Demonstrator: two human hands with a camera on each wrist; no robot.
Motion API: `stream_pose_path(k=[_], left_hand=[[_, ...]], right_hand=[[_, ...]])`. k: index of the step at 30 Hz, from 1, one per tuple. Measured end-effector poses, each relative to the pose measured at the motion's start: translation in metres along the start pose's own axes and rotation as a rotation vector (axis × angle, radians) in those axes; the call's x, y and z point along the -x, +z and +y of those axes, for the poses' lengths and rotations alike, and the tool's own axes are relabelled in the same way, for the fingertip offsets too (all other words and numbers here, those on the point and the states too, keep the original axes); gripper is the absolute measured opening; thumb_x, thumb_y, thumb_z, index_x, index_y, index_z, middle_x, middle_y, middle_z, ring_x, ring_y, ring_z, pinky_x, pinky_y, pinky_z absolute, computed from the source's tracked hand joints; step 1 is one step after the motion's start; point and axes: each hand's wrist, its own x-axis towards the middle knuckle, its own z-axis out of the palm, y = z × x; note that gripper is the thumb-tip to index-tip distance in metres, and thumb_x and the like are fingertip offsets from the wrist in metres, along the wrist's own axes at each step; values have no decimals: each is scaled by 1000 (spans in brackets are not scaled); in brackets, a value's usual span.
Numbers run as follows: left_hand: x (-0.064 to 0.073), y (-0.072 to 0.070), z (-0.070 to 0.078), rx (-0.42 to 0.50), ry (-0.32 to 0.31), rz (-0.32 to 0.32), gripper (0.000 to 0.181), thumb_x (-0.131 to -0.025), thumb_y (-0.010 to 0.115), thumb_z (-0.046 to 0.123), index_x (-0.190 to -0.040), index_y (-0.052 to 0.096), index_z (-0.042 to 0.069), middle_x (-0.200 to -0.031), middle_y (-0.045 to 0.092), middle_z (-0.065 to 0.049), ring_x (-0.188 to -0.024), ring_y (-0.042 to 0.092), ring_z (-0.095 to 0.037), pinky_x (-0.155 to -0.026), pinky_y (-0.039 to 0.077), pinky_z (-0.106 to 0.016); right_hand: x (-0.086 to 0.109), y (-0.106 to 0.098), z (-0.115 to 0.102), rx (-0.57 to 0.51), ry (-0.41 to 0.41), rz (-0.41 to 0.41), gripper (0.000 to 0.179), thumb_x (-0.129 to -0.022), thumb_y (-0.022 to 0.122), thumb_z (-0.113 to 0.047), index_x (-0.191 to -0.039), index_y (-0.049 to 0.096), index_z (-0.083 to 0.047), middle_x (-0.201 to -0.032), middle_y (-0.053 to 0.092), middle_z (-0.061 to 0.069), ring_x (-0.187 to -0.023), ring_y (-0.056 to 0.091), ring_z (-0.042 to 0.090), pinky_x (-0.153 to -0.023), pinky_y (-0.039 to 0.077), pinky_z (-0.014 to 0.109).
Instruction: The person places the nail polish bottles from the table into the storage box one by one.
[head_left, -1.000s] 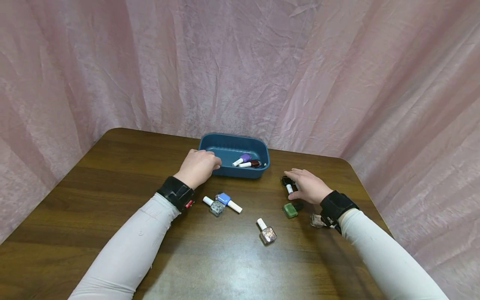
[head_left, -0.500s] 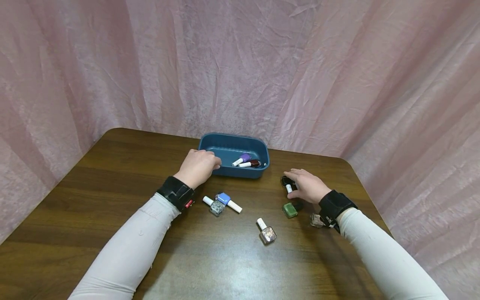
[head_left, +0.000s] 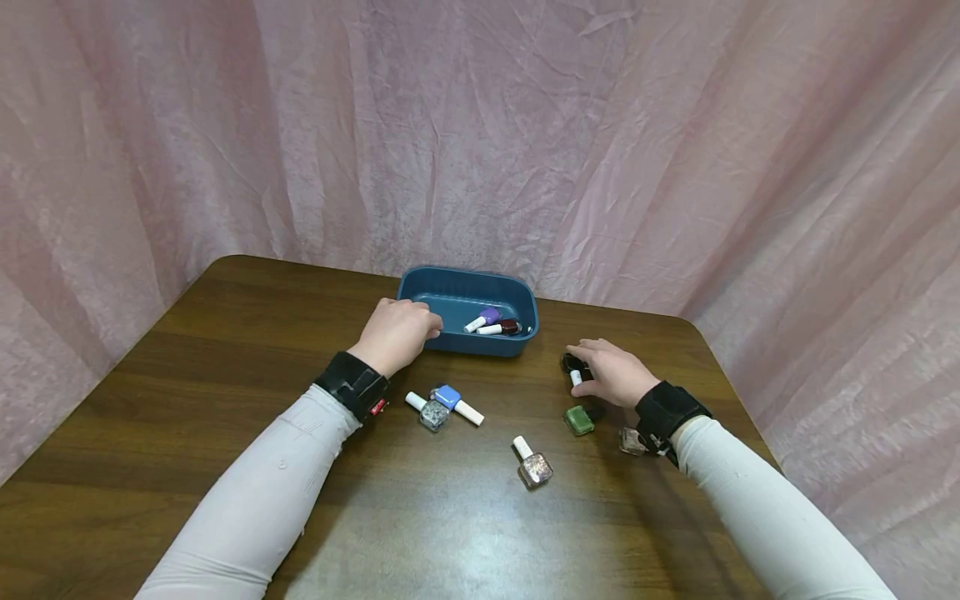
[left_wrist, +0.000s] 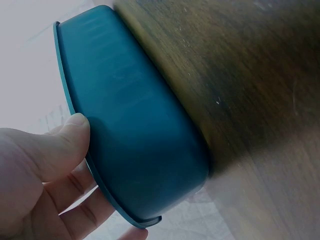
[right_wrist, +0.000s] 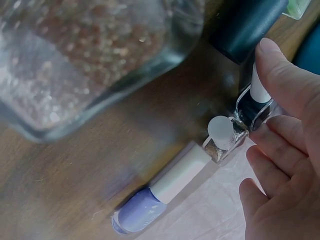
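My left hand [head_left: 397, 336] grips the near left rim of a blue plastic bin [left_wrist: 125, 110], thumb outside and fingers over the edge. Inside the bin lie a purple nail polish bottle [head_left: 490, 316] and a dark red one [head_left: 510, 327]. At the right, my right hand [head_left: 613, 372] pinches a black nail polish bottle [right_wrist: 245, 107] with a white cap, thumb at the cap and fingers by the glass. The right wrist view also shows a lilac bottle [right_wrist: 140, 212] and a small white-capped bottle [right_wrist: 221, 132] beside the fingers; the hand hides them from the head view.
Nearer on the wooden table [head_left: 420, 533] are a green bottle [head_left: 579, 420], a glitter bottle [head_left: 536, 470] and another glitter bottle [head_left: 632, 441] by the right wrist. A blue bottle [head_left: 447, 397] touches a silver glitter one [head_left: 433, 415]. A pink curtain [head_left: 480, 142] hangs behind.
My right hand has shifted very slightly left, and the white cap of the black bottle has moved a little with it. The left hand stays on the bin.
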Motion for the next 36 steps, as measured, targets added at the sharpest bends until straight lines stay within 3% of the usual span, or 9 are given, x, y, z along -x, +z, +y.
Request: stream_pose_path(k=[8, 26, 36], left_hand=[[1, 0, 0, 4, 8, 9, 11, -104, 78, 16, -100, 88, 19, -96, 81, -3, -94, 76, -29, -88, 56, -58], [1, -2, 1, 15, -8, -13, 11, -105, 77, 16, -103, 88, 19, -97, 81, -2, -94, 75, -28, -91, 55, -58], [-1, 1, -1, 12, -8, -17, 12, -105, 77, 15, -102, 88, 19, -96, 80, -2, -95, 75, -28, -89, 55, -57]], right_hand=[[1, 1, 0, 2, 14, -6, 76, -96, 89, -29, -156, 57, 5, -157, 53, 35, -149, 47, 54, -120, 41, 63], [-1, -2, -8, 29, -10, 70, 75, -95, 89, -39, -150, 63, 3, -147, 63, 29, -144, 54, 51, -117, 45, 63], [-4, -4, -16, 31, -30, 149, 74, -95, 90, -40, -149, 64, 4, -142, 67, 24, -131, 65, 40, -104, 56, 56]])
